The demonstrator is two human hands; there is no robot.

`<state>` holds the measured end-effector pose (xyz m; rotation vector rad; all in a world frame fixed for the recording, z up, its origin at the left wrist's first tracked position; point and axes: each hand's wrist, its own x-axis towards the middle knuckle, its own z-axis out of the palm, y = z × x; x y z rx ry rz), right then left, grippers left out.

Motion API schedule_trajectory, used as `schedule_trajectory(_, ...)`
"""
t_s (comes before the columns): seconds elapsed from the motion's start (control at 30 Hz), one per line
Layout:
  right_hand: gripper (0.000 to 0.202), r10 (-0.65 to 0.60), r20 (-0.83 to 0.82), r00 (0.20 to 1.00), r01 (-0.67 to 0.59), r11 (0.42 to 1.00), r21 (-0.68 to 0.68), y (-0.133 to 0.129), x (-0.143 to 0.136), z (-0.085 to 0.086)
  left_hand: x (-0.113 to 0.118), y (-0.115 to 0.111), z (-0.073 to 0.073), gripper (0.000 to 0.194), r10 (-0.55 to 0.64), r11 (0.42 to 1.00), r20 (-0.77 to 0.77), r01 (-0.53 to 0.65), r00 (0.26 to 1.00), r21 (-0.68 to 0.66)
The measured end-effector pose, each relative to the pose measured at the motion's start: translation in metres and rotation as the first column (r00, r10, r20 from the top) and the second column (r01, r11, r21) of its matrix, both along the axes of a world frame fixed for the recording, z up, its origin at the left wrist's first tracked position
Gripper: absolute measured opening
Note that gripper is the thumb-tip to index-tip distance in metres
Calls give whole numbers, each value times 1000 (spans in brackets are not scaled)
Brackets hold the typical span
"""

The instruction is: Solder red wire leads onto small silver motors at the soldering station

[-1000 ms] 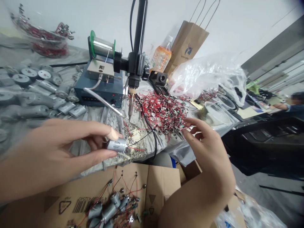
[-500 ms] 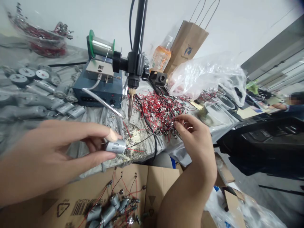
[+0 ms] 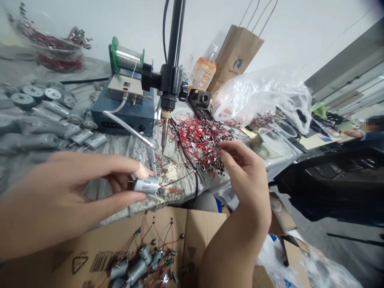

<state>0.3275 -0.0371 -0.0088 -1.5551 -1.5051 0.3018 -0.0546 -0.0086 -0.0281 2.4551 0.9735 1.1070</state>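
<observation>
Between the thumb and fingers of my left hand is a small silver electric motor, with a red and a black wire running from its right end. My right hand reaches to the right side of a tangled pile of red-wired small parts. Its thumb and forefinger are pinched together there; what lies between them is too small to tell. A soldering iron on a black stand points down above the motor. Beside its tip ends the metal solder feed tube.
Bare motors crowd the left of the table. A solder spool sits on a blue feeder box. Below, a cardboard box carries several wired motors. Behind are a bottle and a paper bag. Far right, a person.
My right hand has shifted slightly up and left at the edge of the wired parts, still pinched. My left hand and the motor have hardly moved.
</observation>
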Motion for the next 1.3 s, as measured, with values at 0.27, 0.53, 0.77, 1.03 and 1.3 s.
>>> schedule_trajectory(0.27, 28, 37, -85, 996, -41, 998, -43, 6, -2, -7, 2, 0, 3, 11, -4, 998, -22, 6, 1000, 57)
schedule_trajectory(0.53, 21, 73, -64, 995, -76, 996, -38, 16, -15, -14, 3, -2, 0, 11, 18, 999, -3, -18, 1000, 30)
schedule_trajectory(0.77, 11, 64, -64, 996, -60, 996, 64, 21, -19, -17, 1, -1, 2, 10, 1, 999, -9, -1, 1000, 48)
schedule_trajectory(1.03, 15, 21, -119, 993, 6, 974, 225, 19, -16, -14, 11, -4, -2, 28, 49, 999, 71, -50, 996, 8)
schedule_trajectory(1.3, 29, 76, -124, 989, -66, 994, 85, 18, -2, -21, 10, 0, 1, 17, 8, 1000, 69, -9, 998, 16)
